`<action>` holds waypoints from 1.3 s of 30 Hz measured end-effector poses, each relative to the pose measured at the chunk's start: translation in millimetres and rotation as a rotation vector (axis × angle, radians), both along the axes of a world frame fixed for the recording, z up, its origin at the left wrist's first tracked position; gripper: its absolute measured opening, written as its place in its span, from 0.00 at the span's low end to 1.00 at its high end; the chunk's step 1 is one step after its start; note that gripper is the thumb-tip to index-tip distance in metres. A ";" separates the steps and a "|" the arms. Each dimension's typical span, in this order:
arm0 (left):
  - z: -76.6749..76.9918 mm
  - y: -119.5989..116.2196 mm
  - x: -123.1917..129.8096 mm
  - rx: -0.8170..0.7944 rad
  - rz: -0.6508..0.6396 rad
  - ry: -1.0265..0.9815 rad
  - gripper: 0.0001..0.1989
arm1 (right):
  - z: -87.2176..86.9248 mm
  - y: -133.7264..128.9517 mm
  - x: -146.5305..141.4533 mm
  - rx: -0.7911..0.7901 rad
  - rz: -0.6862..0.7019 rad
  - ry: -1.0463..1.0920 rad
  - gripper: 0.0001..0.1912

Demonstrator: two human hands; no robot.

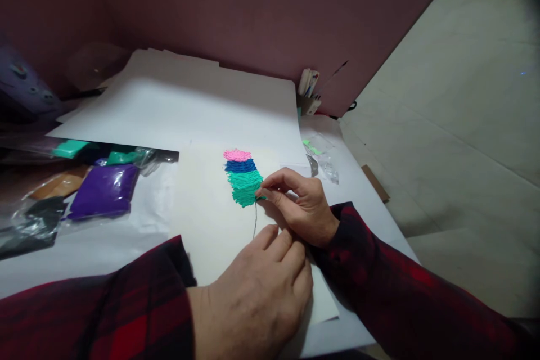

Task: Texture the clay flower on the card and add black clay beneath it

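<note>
A: Where's your R hand (300, 203)?
B: Just R of ctr: thumb + index tip pinched tog. at the R edge of the dk green band (243, 197). Can't tell if a bit of material sits btwn your tips.
A: And your L hand (261, 287)?
B: Bottom ctr, back of it facing the cam, fingers loosely curled side by side, near the dk line (255, 218) on the cream sheet (206, 225). Your fingertips are partly hidden, so can't tell if they hold anything.
A: Where's the patch (243, 176) you're touching?
B: Mid-frame, on the cream sheet. Top to bottom: pink band (237, 155), dk blue band (241, 166), lt teal band (244, 181), then the dk green band, all w/ a ridged, stringy look. The dk line runs from near its bottom R down twd your L hand.
A: What else is near you?
B: Lg white sheets (189, 101) upper ctr, by the pink wall (253, 17). L of frame, clear-wrapped packs: purple pack (103, 191), teal pack (71, 148), orange-brown pack (61, 183), dk grey pack (37, 222). R of ctr, a clear bag (327, 166) w/ lt green bits (312, 147). Your plaid sleeves (126, 298) are red + black.
</note>
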State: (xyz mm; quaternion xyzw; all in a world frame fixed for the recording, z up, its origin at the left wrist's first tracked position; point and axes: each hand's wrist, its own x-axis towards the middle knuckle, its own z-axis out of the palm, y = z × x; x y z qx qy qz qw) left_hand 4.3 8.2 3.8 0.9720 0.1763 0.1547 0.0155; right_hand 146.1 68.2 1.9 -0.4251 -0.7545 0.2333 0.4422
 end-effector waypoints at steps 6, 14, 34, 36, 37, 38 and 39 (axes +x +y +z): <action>0.4 0.3 -0.5 0.000 -0.003 -0.013 0.16 | -0.2 0.1 0.2 0.011 0.002 -0.020 0.02; 0.3 -0.8 0.3 0.014 0.003 -0.020 0.16 | 0.6 -0.2 0.2 -0.003 0.005 -0.024 0.01; 0.9 -0.2 -1.9 -0.002 -0.002 0.011 0.16 | 1.0 -0.5 0.0 -0.001 0.011 -0.021 0.01; 1.6 -0.1 -1.5 -0.010 -0.005 0.008 0.16 | 1.5 -0.6 0.1 -0.004 0.012 -0.019 0.01; 1.6 -0.1 -1.3 -0.012 -0.005 0.005 0.16 | 1.7 -0.7 0.1 -0.006 0.012 -0.019 0.01; 1.6 -0.2 -1.1 -0.012 -0.006 0.001 0.16 | 1.7 -0.8 0.2 -0.008 0.012 -0.020 0.02; 1.5 -0.2 -0.9 -0.010 -0.006 -0.005 0.16 | 1.7 -0.8 0.2 -0.008 0.012 -0.020 0.02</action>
